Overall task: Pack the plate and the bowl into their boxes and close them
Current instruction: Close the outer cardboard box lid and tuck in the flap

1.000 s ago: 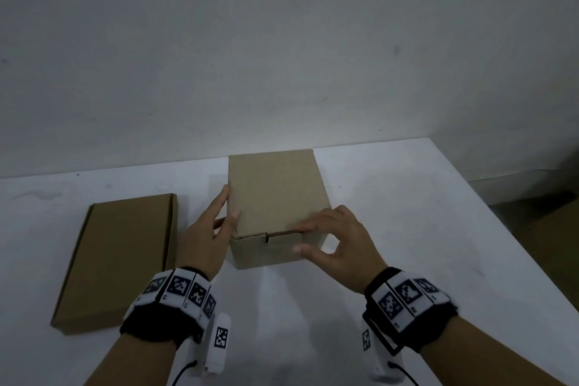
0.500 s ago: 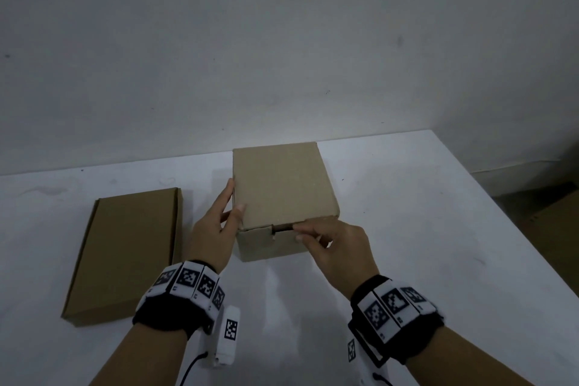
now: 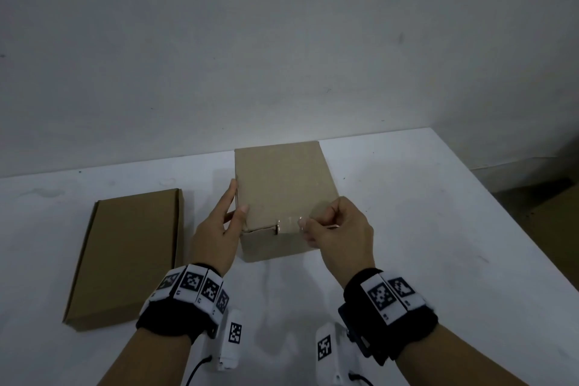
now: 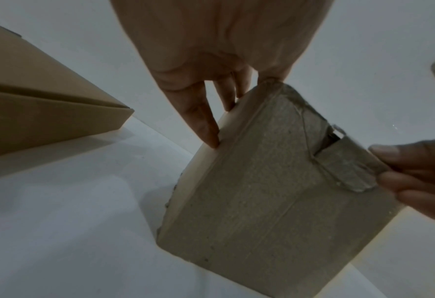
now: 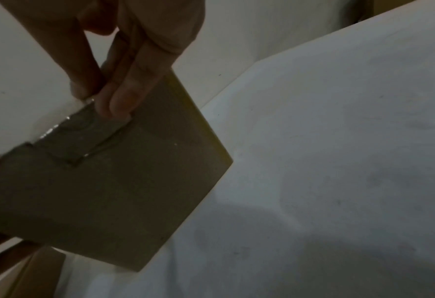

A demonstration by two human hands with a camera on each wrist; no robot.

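White table, grey wall, not much else

The table (image 3: pixel 423 213) has some faint smudges, and the wall (image 3: pixel 282 41) is plain with small marks.

1. No readable text, brand or number shows in any view.
2. The wristbands (image 3: pixel 195 287) carry black-and-white square coded markers, not legible writing; tiny marks beneath them are too small to read.
3. Both boxes (image 3: pixel 282 185) are plain cardboard.
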